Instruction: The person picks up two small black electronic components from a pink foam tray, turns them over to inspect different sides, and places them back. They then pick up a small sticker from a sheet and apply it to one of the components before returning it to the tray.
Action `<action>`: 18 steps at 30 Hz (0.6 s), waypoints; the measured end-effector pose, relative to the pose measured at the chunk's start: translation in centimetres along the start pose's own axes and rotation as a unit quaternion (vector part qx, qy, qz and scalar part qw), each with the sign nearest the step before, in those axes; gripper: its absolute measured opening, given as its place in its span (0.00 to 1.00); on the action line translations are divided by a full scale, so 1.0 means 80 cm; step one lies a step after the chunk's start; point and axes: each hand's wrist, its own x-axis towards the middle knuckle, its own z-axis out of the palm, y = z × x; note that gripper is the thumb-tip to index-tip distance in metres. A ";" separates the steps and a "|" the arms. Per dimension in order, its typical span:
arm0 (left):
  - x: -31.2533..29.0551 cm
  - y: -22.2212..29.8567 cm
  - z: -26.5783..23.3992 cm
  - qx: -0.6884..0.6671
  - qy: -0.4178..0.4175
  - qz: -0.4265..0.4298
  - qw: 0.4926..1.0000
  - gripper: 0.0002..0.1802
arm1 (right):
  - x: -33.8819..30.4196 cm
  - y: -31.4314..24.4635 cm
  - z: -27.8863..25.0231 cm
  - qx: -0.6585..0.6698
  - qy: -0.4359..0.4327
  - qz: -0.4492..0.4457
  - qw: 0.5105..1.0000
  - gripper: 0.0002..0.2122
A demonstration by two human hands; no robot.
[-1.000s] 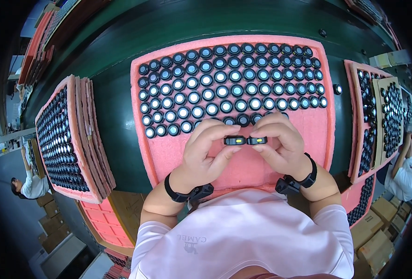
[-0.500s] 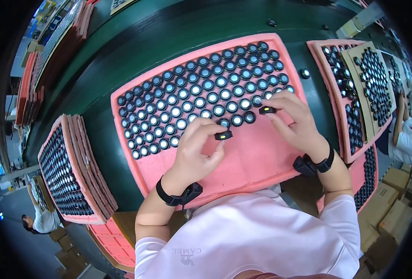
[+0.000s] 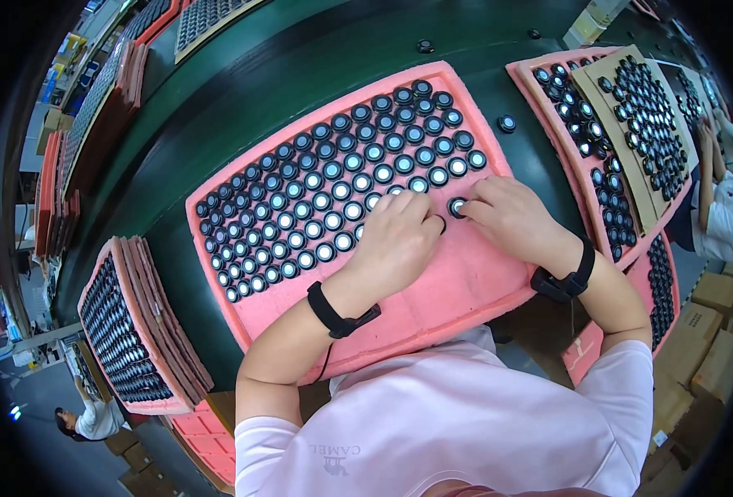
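Observation:
In front of me is a pink foam tray point(image 3: 383, 308), its far part filled with rows of small round black parts with pale centres point(image 3: 321, 201). My left hand point(image 3: 398, 238) is over the front rows with its fingers closed. A dark curved edge of a round black part point(image 3: 442, 224) shows at the fingertips; the rest is hidden by the hand. To its right, my right hand point(image 3: 511, 219) pinches another round black part point(image 3: 456, 207) at the row's right end, low over the foam. The pale face of that part points up.
Stacked pink trays point(image 3: 126, 331) of similar parts stand at left. At right, a cardboard sheet point(image 3: 610, 108) bearing parts overlaps another pink tray point(image 3: 548, 124). Loose round parts, one nearby point(image 3: 506, 123), lie on the green table point(image 3: 300, 62). Other people are at both sides.
Both hands have moved down to the tray; the parts they held tilted now sit lower, at the front row. The right one now faces up. The view has shifted slightly.

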 end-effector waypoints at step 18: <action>-0.009 0.000 -0.027 -0.191 0.030 -0.147 0.970 0.14 | 0.076 0.035 -0.027 0.083 0.011 0.030 0.996 0.08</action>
